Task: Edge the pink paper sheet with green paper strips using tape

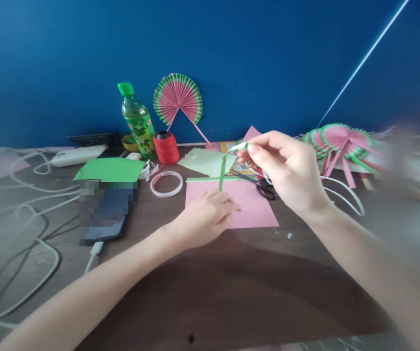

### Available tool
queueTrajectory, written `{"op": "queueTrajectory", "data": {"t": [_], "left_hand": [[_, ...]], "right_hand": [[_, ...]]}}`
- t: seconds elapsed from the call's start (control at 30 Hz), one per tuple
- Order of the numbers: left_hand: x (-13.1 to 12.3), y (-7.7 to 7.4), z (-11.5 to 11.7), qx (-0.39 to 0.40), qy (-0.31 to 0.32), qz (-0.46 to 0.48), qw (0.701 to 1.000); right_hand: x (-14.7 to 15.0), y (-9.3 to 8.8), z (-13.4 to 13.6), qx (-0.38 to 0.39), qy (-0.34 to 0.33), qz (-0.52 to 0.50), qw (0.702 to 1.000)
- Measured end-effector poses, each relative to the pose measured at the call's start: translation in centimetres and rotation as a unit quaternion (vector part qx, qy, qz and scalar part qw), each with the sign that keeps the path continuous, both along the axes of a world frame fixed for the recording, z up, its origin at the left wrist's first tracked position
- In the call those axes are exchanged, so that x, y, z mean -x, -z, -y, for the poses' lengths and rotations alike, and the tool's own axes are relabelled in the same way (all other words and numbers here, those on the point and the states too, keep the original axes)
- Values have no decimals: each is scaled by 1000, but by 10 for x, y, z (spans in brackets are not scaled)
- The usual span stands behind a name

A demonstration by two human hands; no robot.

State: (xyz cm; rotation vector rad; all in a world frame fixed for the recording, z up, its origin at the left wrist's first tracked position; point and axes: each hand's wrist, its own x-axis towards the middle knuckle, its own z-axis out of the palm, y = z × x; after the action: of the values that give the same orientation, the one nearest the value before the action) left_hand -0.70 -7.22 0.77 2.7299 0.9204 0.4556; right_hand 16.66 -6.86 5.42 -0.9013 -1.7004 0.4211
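Observation:
My right hand point(286, 168) is raised above the desk, thumb and fingers pinched on one end of a narrow green paper strip point(223, 170). The strip shows a pale side near the fingertips, bends, and hangs down behind my left hand point(208, 217). That hand rests over a pink paper sheet point(255, 209) with its fingers loosely stretched out; the strip's lower end is hidden there. A green band point(198, 179) runs along the sheet's far edge. Black-handled scissors point(266, 189) lie at the sheet's right, just below my right wrist.
Left of the sheet are a tape roll point(166, 184), a red container point(166, 147), a green bottle point(138, 119), green paper point(109, 169) and a phone point(107, 214) on a cable. A pleated paper fan point(178, 95) leans on the blue wall; more fans point(341, 139) lie right.

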Motion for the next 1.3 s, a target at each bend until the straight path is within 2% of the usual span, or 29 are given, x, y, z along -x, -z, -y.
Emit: {"op": "queueTrajectory", "data": {"t": [0.1,0.27,0.47,0.57,0.67,0.73,0.8,0.9,1.0,1.1,1.2,1.3], "left_hand": [[-1,17,0,-16,36,-115,993],[7,15,-7,-5,32,-159,987],[20,14,-23,-115,-88,-253,957],[30,10,-32,-136,-157,-294,933],[39,3,-41,-162,-257,-291,907],[43,2,-46,-172,-292,-262,904],[45,6,-49,-156,-271,-235,920],[45,17,-50,-95,-152,-205,962],[42,21,-43,-62,-100,-202,972],[39,11,-32,-43,-108,-238,964],[35,-8,-23,-18,-121,-231,965],[27,-28,-16,-38,-202,-128,970]], "right_hand": [[0,1,0,6,-2,3,1000],[1,0,1,15,-9,7,1000],[0,0,-1,11,-1,12,1000],[-1,0,-2,13,0,13,1000],[0,0,-1,19,-5,17,1000],[1,-1,0,25,-10,20,999],[1,-1,1,27,-12,22,999],[1,-1,2,22,-11,23,999],[0,-2,3,8,-8,24,1000],[0,-3,4,3,-8,29,1000],[0,-5,7,8,-12,37,999],[2,-6,10,-11,-2,62,998]]}}
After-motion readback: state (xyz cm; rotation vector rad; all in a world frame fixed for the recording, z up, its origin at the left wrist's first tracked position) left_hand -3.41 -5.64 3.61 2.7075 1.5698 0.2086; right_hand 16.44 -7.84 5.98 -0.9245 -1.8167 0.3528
